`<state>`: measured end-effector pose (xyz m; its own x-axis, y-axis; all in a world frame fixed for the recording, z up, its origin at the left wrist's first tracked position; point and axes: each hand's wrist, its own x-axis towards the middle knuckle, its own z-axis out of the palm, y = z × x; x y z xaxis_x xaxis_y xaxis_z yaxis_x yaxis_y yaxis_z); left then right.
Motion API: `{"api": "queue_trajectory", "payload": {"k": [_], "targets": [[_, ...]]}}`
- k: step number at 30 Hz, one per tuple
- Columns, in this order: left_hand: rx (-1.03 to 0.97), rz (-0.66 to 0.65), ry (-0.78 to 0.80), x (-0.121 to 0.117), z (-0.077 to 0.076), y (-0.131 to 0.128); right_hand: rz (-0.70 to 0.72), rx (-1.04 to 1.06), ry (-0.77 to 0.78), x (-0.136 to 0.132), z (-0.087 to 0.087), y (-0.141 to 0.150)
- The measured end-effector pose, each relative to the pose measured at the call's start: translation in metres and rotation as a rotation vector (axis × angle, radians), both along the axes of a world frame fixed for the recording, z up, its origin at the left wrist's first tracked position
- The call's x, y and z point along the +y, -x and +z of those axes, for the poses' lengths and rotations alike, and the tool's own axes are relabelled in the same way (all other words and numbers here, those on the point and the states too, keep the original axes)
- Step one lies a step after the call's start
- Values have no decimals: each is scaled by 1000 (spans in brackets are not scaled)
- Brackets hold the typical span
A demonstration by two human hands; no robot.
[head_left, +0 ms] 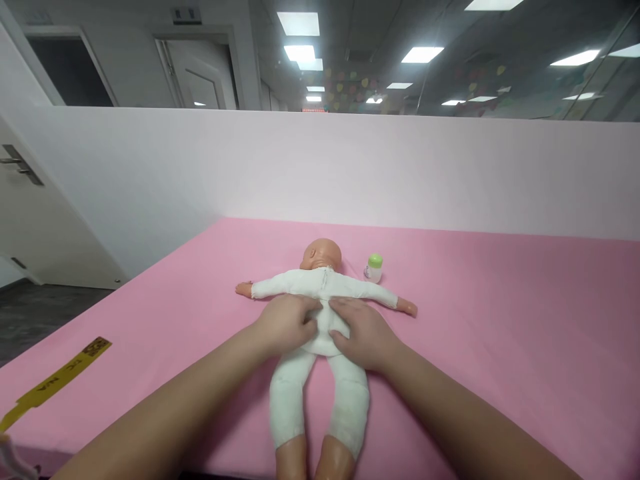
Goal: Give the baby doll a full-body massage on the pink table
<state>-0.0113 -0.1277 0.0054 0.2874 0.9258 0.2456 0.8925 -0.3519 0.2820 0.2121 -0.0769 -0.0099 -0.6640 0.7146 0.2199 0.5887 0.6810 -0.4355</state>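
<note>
A baby doll with a white cloth body lies on the pink surface, its arms spread out to the sides. Its bald head is turned to the left and a seam runs down the upper body, so its back seems to face up. My left hand rests on the left side of the doll's torso, fingers pointing inward. Opposite it, my right hand lies flat on the right side, thumb apart from the fingers. Neither hand grips anything. Beyond the doll's right-hand arm stands a small bottle with a green cap.
A yellow strip with printed letters and a code lies at the left edge of the surface. Behind stands a low white wall with glass above it. A door is at the far left.
</note>
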Motion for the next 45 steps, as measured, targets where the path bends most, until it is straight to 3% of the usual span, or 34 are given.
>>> {"api": "queue_trajectory", "payload": {"k": [3, 5, 10, 14, 21, 29, 33, 40, 45], "targets": [[-10, 104, 23, 8, 2, -6, -4, -16, 16, 2, 1, 1], [54, 134, -45, 13, -1, -12, -4, -13, 51, 3, 5, 1], [144, 40, -234, 20, -16, -21, 57, 26, 134, 8, 22, -1], [117, -5, -295, 20, -26, -17, 45, -60, 150, 17, 28, 2], [55, -16, -161, 20, -21, -14, -50, -46, 27, 23, 16, 18], [86, 20, -312, 21, -30, -11, -59, 127, -120, 26, -11, 15], [94, 33, -258, 26, -35, -8, -89, 165, -160, 32, -21, 18], [44, -11, -75, 32, -29, -9, 24, 107, -15, 37, -9, 19], [37, -2, -91, 33, -25, -10, 44, 106, -22, 39, -10, 19]]}}
